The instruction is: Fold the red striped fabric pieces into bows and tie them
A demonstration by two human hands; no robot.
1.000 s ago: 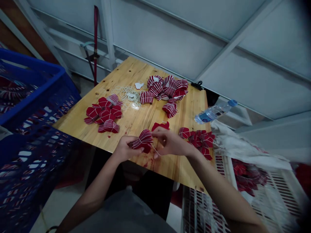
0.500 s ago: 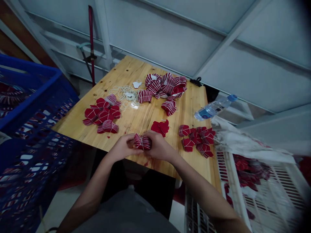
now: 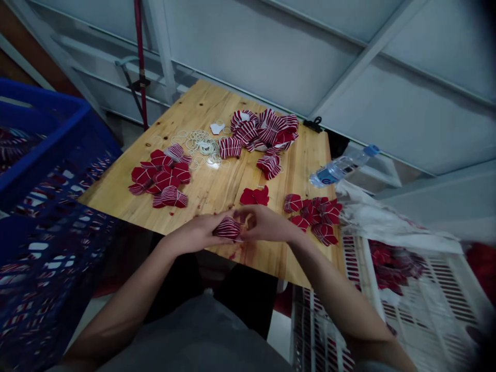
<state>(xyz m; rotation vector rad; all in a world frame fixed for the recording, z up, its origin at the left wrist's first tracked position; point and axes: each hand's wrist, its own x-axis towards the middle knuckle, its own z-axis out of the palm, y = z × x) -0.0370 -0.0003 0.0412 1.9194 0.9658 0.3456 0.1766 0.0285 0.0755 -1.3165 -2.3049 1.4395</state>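
Note:
My left hand is closed on a bundle of red-and-white striped fabric pieces, held just above the table's near edge. My right hand is at the bundle's right end, its thumb and fingers curled into a pinch. What those fingers hold, if anything, is too small to make out. No band shows around the bundle's visible face. Just beyond the hands lies a small stack of plain red fabric pieces. Off-white rubber bands lie in a loose heap farther back.
On the wooden table are banded red bundles at left and at right, with a striped pile at the back. A plastic bottle lies at right. A blue crate and a white crate flank the table.
The bundle has turned in my left hand, and the band seen across its middle no longer shows. My right hand has shifted right, from gripping the bundle to its end.

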